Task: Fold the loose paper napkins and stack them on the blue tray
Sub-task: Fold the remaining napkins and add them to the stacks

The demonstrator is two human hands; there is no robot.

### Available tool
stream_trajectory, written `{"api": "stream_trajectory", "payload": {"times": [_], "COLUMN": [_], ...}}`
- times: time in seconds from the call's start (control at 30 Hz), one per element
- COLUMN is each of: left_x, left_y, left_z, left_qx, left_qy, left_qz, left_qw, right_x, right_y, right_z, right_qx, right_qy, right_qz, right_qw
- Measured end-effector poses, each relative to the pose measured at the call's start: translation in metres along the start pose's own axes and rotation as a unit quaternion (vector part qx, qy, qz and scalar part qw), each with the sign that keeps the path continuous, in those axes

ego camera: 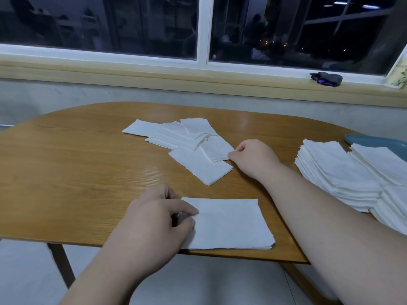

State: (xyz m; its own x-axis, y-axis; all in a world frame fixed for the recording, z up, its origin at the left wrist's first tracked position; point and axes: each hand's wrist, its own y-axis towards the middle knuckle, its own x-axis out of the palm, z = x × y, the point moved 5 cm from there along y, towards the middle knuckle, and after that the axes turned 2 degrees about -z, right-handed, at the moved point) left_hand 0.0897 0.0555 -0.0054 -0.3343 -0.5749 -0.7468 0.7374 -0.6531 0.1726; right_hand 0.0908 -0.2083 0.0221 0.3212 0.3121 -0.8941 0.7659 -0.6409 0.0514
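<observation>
On the wooden desk (pixel 77 172) under a dark window (pixel 110 25), my left fingers (pixel 189 209) pinch a napkin (pixel 231 223) lying lengthwise left to right, while my right fingers (pixel 235 154) pinch a loose napkin (pixel 218 148).

Near edge of wooden table (pixel 88 161) — white rectangular paper napkin (pixel 229 223), lying flat. Mid-table: loose white paper napkins (pixel 185 137), overlapping in a scatter. Right side: stacks of folded white napkins (pixel 337 172) — the rightmost hides most of the shallow blue tray (pixel 374 140).
</observation>
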Motion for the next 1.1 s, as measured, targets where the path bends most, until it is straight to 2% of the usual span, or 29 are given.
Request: {"api": "stream_trajectory", "payload": {"times": [0.17, 0.43, 0.6, 0.87, 1.0, 1.1], "left_x": [0.001, 0.000, 0.000, 0.000, 0.000, -0.001], "left_y": [0.002, 0.003, 0.002, 0.003, 0.001, 0.001], "left_z": [-0.005, -0.003, -0.001, 0.002, 0.003, 0.003], "left_qx": [-0.004, 0.004, 0.006, 0.019, 0.015, 0.009], "left_qy": [-0.016, -0.017, -0.017, -0.003, -0.001, -0.003], "left_qz": [-0.007, -0.012, -0.008, -0.011, -0.012, -0.017], "left_qw": [1.000, 1.000, 1.000, 1.000, 1.000, 1.000], "right_x": [0.008, 0.005, -0.010, -0.039, -0.057, -0.062], "right_y": [0.018, 0.029, 0.013, -0.066, -0.109, -0.127], "right_z": [0.001, 0.005, 0.004, 0.017, 0.027, 0.036], "right_qx": [0.032, 0.060, 0.038, -0.014, -0.016, -0.007], "right_qy": [-0.018, 0.071, 0.166, 0.126, 0.229, 0.404], "right_qz": [0.022, 0.036, 0.081, 0.100, 0.114, 0.062], "right_qw": [0.999, 0.995, 0.982, 0.987, 0.967, 0.912]}}
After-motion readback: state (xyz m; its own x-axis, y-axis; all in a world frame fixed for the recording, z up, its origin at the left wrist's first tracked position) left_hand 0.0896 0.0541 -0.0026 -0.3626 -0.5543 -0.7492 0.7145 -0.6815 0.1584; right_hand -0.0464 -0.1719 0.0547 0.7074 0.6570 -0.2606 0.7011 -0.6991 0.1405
